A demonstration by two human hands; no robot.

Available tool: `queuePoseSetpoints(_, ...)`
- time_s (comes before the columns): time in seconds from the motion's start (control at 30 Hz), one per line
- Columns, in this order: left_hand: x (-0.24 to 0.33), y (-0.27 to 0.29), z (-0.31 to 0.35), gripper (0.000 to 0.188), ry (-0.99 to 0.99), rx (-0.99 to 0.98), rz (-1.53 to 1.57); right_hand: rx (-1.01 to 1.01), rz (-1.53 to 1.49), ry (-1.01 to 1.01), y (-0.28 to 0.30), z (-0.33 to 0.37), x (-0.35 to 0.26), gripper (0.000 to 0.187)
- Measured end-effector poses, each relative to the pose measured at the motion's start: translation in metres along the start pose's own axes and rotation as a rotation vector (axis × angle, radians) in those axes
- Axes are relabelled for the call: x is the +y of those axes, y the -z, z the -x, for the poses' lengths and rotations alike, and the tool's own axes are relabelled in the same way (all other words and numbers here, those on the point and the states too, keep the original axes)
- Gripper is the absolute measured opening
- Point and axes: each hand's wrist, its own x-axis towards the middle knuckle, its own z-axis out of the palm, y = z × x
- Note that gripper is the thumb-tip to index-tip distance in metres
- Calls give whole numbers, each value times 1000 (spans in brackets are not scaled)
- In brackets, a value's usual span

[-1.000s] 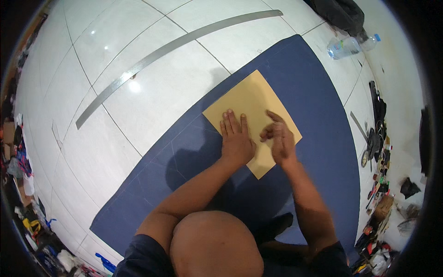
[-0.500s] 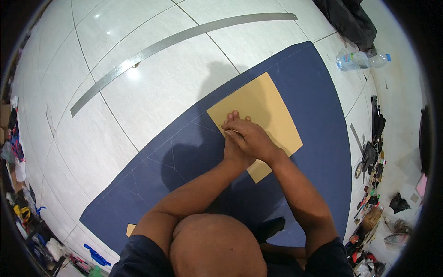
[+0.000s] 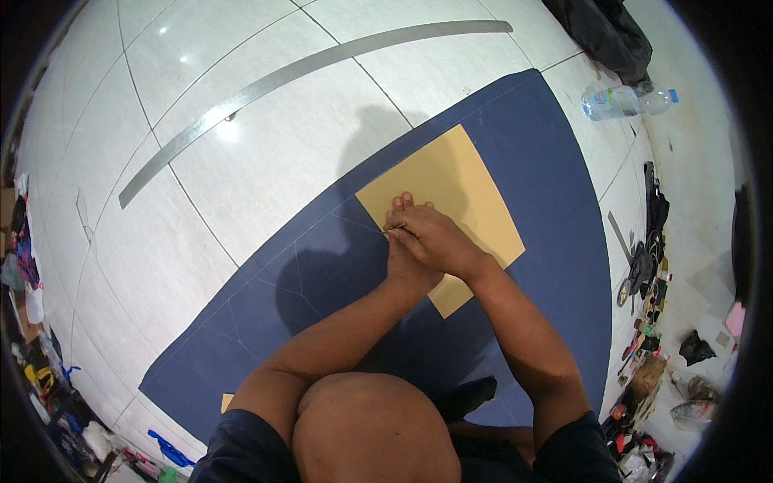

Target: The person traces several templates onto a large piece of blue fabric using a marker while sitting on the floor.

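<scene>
A tan card pattern piece (image 3: 483, 193) lies on a large dark blue sheet of fabric (image 3: 555, 193) spread over the floor. My left hand (image 3: 405, 262) rests on the card, fingers stretched out, with its middle covered by my right hand. Crossing over it, my right hand (image 3: 435, 237) is closed in a pinch at the card's left edge. Something small and thin shows at those fingertips, too little to name. Thin pale lines (image 3: 299, 274) run across the fabric left of the card.
A long metal ruler (image 3: 322, 60) lies on the white tiles beyond the fabric. At the far right are a plastic bottle (image 3: 620, 103) and a black bag (image 3: 604, 36). Scissors (image 3: 624, 291) and clutter line the right wall; more clutter (image 3: 48, 378) sits at the left.
The pinched fingertips of my right hand have slid slightly nearer along the card's left edge. My left hand and the card stay in place; the whole view has shifted a little.
</scene>
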Motion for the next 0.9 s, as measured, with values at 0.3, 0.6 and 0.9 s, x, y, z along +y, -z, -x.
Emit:
queuePoseSetpoints(0.3, -3, -11, 1, 43, -81, 188, -29, 141, 43, -16, -12, -35, -3, 20)
queuePoseSetpoints(0.6, -3, -2, 5, 56, -93, 173, 9, 240, -64, -81, -19, -55, -8, 23)
queuePoseSetpoints(0.9, -6, -4, 1, 54, -78, 134, 116, 237, -85, -124, -14, -58, -5, 28)
